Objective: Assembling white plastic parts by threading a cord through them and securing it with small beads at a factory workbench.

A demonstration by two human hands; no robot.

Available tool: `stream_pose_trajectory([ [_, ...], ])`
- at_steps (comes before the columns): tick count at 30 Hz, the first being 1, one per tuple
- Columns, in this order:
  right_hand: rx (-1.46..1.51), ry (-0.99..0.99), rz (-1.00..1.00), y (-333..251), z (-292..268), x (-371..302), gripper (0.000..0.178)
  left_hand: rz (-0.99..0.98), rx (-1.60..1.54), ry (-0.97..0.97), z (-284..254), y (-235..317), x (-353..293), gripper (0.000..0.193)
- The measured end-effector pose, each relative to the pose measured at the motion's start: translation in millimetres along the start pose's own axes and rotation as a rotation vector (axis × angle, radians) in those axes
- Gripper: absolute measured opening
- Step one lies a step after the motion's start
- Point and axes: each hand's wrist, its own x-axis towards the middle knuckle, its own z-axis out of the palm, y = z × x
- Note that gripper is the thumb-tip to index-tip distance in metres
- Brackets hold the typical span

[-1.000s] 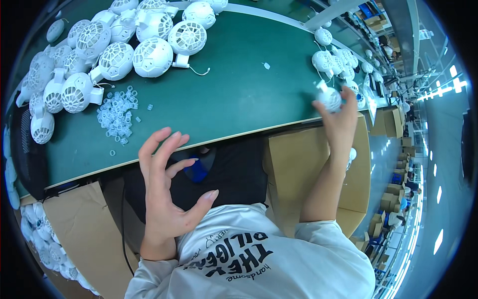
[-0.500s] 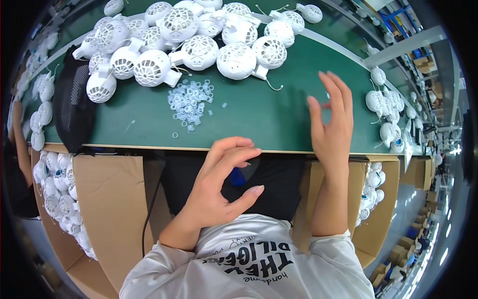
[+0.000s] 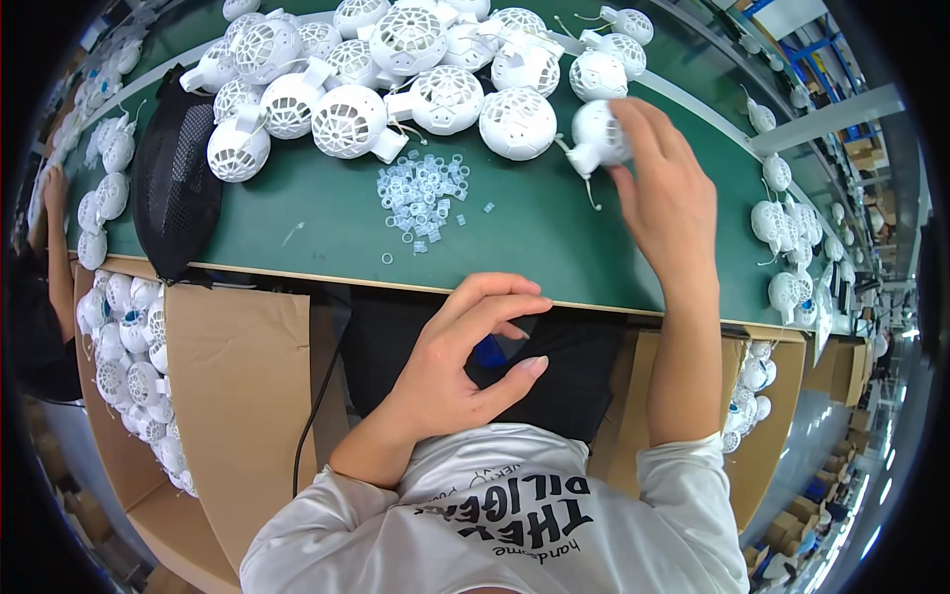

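Observation:
My right hand (image 3: pixel 665 188) reaches over the green tabletop, its fingers and thumb closed around one side of a round white mini fan (image 3: pixel 597 136). This fan has a short neck and a thin white cord that hangs toward me; the fingers hide its right side. My left hand (image 3: pixel 460 351) hovers above my lap by the table's front edge, fingers bent and apart, holding nothing. Beyond it on the table lies a loose heap of small clear plastic rings (image 3: pixel 421 193). Several more white mini fans (image 3: pixel 445 99) with grilles are piled along the back.
A black mesh bag (image 3: pixel 178 188) lies at the table's left. Cardboard boxes holding white fans stand below on the left (image 3: pixel 237 366) and right (image 3: pixel 772 426). More fans (image 3: pixel 782 223) sit at the right end. Another person's arm (image 3: pixel 57 238) shows at far left.
My right hand has moved forward and taken hold of a white fan from the pile's right end, shifting it slightly toward me. My left hand keeps its pose. The whole view has swung a little.

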Motion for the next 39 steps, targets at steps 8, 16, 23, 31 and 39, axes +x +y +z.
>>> stream_pose_trajectory([
  [8, 0.586, 0.127, 0.461, -66.1, -38.3, -53.3, 0.065, 0.115, -0.189, 0.134, 8.9, -9.8, 0.0, 0.057],
  [16, 0.703, -0.003, 0.152, -121.4, -26.7, -85.5, 0.068, 0.242, -0.282, 0.297, 7.6, -23.8, -7.1, 0.072],
  [23, 1.03, -0.196, 0.287, -86.6, -44.6, -58.0, 0.054, -0.016, -0.309, 0.171, -7.1, -8.0, -14.3, 0.063],
  [31, 0.899, -0.069, -0.092, -88.9, -33.1, -59.3, 0.027, 0.028, -0.365, -0.016, -2.1, -3.6, -14.0, 0.054],
  [39, 0.803, -0.326, -0.359, -44.1, -67.8, -38.0, 0.018, 0.024, 0.04, -0.077, -15.8, 3.6, -10.4, 0.036],
])
